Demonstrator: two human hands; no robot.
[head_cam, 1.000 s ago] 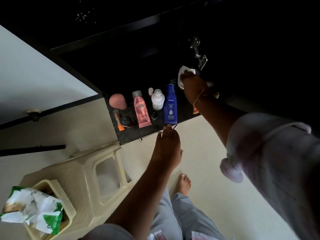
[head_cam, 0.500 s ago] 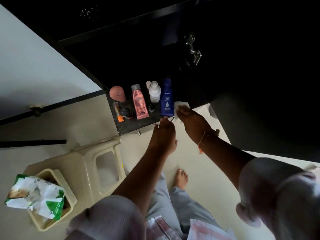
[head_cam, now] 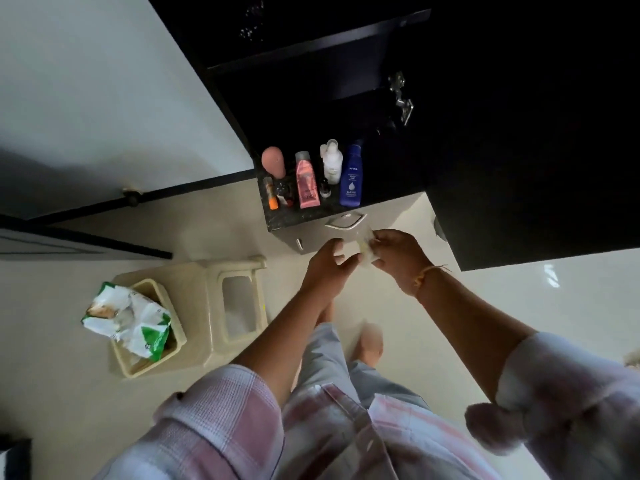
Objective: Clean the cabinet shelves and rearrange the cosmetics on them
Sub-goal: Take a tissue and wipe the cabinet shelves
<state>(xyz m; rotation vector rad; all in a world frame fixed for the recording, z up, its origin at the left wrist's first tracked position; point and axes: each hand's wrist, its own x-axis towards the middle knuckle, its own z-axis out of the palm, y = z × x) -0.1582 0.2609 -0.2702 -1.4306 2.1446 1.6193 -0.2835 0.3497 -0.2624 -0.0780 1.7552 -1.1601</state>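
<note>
Dark cabinet shelf (head_cam: 298,216) carries the cosmetics in a row: pink makeup sponge (head_cam: 273,162), pink tube (head_cam: 306,185), white bottle (head_cam: 332,162), blue Nivea bottle (head_cam: 351,178). Below the shelf, above the pale floor (head_cam: 433,323), the right hand (head_cam: 398,258) pinches a crumpled white wipe (head_cam: 365,247). The left hand (head_cam: 325,268) is just beside it, fingers relaxed and loosely spread; contact with the wipe cannot be confirmed.

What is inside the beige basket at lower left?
A crumpled white-and-green packet sits in the beige basket, sticking out above its rim. Whatever lies beneath the packet is covered, so any other contents cannot be seen.
</note>
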